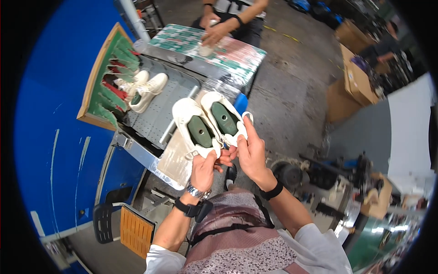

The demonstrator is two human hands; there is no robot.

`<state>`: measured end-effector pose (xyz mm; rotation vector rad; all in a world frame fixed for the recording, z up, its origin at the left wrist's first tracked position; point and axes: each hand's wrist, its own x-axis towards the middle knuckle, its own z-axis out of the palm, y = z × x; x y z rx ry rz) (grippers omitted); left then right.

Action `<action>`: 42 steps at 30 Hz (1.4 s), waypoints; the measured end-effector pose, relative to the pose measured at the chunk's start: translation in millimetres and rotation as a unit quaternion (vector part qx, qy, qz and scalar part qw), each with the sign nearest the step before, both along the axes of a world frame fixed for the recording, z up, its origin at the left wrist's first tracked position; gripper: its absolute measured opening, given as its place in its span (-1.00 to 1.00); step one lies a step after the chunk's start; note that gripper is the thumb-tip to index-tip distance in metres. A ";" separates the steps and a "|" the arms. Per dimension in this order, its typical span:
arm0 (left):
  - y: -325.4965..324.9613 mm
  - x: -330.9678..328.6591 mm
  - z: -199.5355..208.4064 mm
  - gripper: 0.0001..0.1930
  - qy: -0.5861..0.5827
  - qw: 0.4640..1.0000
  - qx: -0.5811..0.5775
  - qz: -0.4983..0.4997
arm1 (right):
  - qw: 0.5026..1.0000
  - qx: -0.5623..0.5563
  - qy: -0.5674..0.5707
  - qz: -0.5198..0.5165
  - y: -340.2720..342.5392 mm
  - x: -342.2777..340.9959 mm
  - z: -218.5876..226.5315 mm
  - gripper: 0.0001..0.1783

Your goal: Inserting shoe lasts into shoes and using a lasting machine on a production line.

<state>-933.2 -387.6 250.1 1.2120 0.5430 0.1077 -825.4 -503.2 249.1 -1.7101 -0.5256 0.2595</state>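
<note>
Two off-white shoes are held side by side in front of me, toes pointing away, each with a green shoe last inside that has a round hole in it. My left hand is closed on the heel end of the left shoe, thumb on its collar. The right shoe is gripped at its heel by my right hand, with the thumb and forefinger along the collar. The green lasts fill both openings. Below the heels my fingertips nearly meet.
Another pair of off-white shoes rests on the grey conveyor bed, by a wood-framed opening with ragged green strips. Beyond stands a patterned table, where another person's hands work. A slatted chair stands lower left; cardboard boxes are right.
</note>
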 end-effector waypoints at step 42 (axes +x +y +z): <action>-579.7 -177.6 71.6 -0.64 0.054 0.808 -0.343 -0.476 | 0.844 0.363 0.198 -0.341 -708.5 -312.9 -6.7 -0.18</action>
